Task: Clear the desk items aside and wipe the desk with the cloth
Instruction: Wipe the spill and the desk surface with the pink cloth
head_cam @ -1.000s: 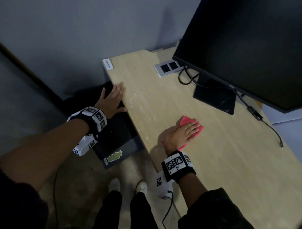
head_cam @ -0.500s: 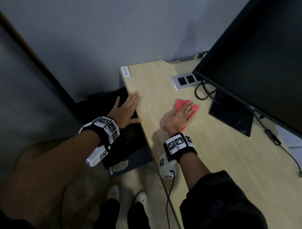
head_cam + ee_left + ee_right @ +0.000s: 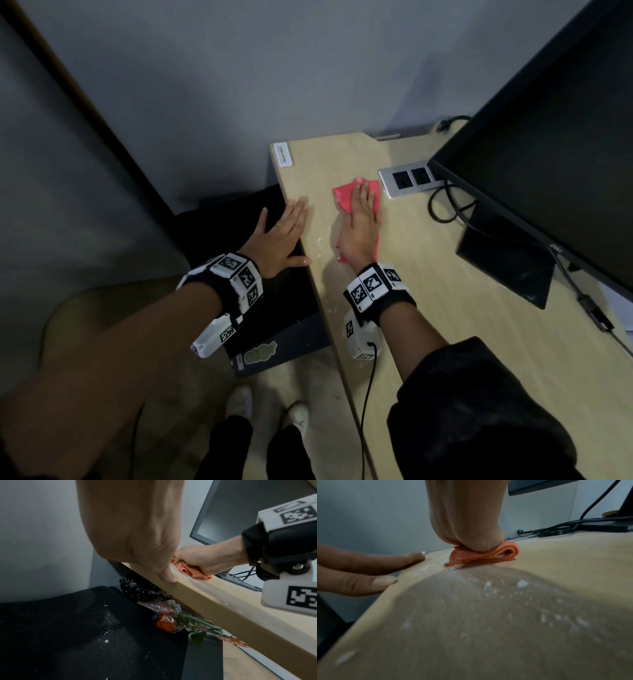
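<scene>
A folded red cloth (image 3: 344, 195) lies on the light wooden desk (image 3: 445, 335) near its far left corner. My right hand (image 3: 361, 226) lies flat on the cloth with straight fingers and presses it down; the cloth (image 3: 488, 557) bulges out under the palm in the right wrist view. My left hand (image 3: 281, 236) is flat with straight fingers against the desk's left edge, thumb (image 3: 169, 576) on the rim. White crumbs (image 3: 522, 584) are scattered over the desk surface behind the cloth.
A large black monitor (image 3: 548, 137) with its stand (image 3: 507, 260) and cables fills the right side. A silver socket plate (image 3: 411, 178) sits just right of the cloth. A black bin (image 3: 77, 635) dusted with crumbs and wrapped flowers (image 3: 180, 623) lie below the desk edge.
My right hand has slid the cloth away from me toward the far left corner. The left hand has kept flat at the desk's left edge and shifted forward along it.
</scene>
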`<state>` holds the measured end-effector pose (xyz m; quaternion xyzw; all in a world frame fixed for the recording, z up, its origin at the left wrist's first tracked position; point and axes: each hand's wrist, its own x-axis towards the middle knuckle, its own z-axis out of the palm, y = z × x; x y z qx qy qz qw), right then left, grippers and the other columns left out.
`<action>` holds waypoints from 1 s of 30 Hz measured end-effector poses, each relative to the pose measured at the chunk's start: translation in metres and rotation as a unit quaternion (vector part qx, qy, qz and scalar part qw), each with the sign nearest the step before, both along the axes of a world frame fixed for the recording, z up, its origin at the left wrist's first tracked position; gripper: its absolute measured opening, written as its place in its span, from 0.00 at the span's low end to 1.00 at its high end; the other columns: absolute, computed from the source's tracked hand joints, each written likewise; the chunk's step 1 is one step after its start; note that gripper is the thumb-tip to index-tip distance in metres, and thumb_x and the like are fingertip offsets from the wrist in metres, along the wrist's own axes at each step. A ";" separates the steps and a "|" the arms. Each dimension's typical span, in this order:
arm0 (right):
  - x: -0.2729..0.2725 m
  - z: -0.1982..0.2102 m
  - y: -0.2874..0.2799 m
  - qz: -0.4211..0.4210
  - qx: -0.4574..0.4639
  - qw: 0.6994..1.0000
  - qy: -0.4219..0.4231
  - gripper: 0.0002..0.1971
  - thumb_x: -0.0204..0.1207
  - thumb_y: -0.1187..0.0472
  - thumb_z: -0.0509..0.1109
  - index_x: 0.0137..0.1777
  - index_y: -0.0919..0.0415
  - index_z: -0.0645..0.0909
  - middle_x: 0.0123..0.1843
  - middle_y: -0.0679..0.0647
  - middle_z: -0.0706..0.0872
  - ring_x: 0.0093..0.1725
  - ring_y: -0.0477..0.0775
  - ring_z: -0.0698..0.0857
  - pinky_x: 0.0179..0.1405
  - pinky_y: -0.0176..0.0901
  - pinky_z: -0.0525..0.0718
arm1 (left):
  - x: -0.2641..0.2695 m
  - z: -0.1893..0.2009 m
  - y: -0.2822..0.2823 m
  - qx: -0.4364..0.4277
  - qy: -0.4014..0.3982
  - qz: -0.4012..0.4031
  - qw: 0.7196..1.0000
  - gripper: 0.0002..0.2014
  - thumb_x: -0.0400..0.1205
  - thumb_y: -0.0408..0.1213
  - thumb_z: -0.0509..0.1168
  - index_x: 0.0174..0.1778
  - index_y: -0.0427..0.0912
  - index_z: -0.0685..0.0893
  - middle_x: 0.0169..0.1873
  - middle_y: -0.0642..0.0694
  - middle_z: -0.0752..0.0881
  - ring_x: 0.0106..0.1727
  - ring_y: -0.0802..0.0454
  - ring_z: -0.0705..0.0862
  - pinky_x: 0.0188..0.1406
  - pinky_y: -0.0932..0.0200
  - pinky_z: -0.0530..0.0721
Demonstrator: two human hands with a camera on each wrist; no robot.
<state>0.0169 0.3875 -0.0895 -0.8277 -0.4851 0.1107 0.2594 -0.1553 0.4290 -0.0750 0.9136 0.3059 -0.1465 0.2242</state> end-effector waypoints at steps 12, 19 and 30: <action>-0.009 0.002 -0.018 0.194 -0.006 0.981 0.013 0.29 0.77 0.62 0.47 0.81 0.57 0.59 0.83 0.51 0.60 0.83 0.48 0.47 0.83 0.50 0.44 | 0.000 0.006 -0.003 -0.007 -0.037 0.033 0.999 0.52 0.79 0.60 0.59 0.79 0.36 0.29 0.81 0.41 0.30 0.84 0.50 0.41 0.80 0.35 0.44; -0.017 0.009 -0.047 0.266 -0.025 0.963 0.021 0.28 0.79 0.68 0.52 0.80 0.56 0.61 0.82 0.52 0.61 0.84 0.51 0.52 0.78 0.40 0.38 | 0.002 0.008 0.000 0.014 -0.019 0.024 0.999 0.52 0.77 0.62 0.59 0.81 0.36 0.33 0.82 0.42 0.32 0.84 0.49 0.40 0.79 0.33 0.46; -0.029 0.007 -0.087 0.300 -0.027 0.953 0.020 0.29 0.77 0.68 0.54 0.79 0.54 0.62 0.82 0.51 0.63 0.83 0.52 0.54 0.78 0.43 0.44 | 0.006 0.024 0.000 0.076 0.091 -0.029 0.993 0.60 0.71 0.51 0.74 0.81 0.35 0.34 0.83 0.44 0.35 0.85 0.50 0.45 0.77 0.34 0.57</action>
